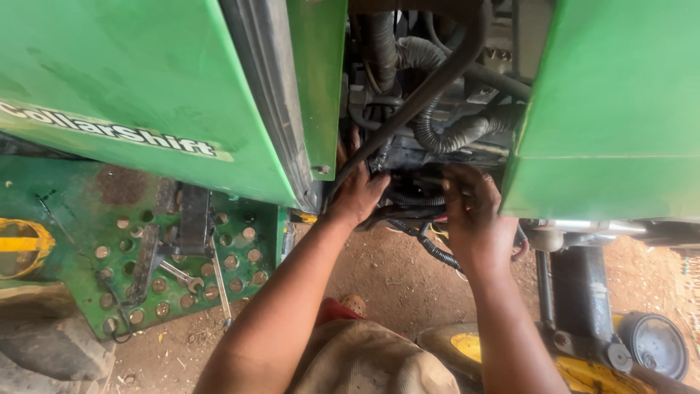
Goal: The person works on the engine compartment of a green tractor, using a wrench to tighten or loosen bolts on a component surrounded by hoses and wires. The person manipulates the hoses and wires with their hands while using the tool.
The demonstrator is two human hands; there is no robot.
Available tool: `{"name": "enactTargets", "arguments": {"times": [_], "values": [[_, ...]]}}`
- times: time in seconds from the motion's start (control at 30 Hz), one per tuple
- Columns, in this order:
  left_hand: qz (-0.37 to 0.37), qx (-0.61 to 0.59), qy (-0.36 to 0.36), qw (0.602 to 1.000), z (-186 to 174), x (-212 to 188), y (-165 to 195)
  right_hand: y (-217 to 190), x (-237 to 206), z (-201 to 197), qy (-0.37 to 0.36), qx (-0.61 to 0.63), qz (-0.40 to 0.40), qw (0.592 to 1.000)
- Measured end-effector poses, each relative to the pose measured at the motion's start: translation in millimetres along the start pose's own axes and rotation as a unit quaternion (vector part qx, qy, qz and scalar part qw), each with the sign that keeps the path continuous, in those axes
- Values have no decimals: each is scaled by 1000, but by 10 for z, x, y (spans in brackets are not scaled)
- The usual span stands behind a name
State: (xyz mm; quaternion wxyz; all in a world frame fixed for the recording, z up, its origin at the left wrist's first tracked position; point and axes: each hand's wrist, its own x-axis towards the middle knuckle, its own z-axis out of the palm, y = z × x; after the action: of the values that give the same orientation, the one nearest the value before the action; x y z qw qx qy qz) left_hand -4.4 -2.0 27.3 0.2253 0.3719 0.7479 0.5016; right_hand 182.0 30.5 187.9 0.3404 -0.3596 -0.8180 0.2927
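Black cable bundle (415,211) lies between left hand (357,195) and right hand (474,215)

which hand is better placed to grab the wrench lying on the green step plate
Left, probably. The left hand is on the wiring in the gap, on the same side as the wrench on the step plate; the right hand is farther across.

The one camera sits on my head and looks steeply down along my forearms, close to my left hand (357,193) and right hand (474,219), into the gap between the tractor's green panels (146,80), with the dirt floor (397,281) below.
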Motion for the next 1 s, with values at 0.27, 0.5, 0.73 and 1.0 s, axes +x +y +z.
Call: {"name": "enactTargets", "arguments": {"times": [0.27, 0.5, 0.73, 1.0], "values": [[79, 37, 52, 995, 1, -21, -67, 139, 115, 121, -131, -49, -35, 990], [13, 53, 7, 999, -28, -13, 46, 242, 111, 209, -103, -210, -233, 944], [11, 54, 4, 998, -58, -36, 94, 221, 158, 55, -60, -104, -58, 991], [1, 58, -18, 998, -44, 6, 28, 188, 158, 23, -59, -154, -106, 981]]}}
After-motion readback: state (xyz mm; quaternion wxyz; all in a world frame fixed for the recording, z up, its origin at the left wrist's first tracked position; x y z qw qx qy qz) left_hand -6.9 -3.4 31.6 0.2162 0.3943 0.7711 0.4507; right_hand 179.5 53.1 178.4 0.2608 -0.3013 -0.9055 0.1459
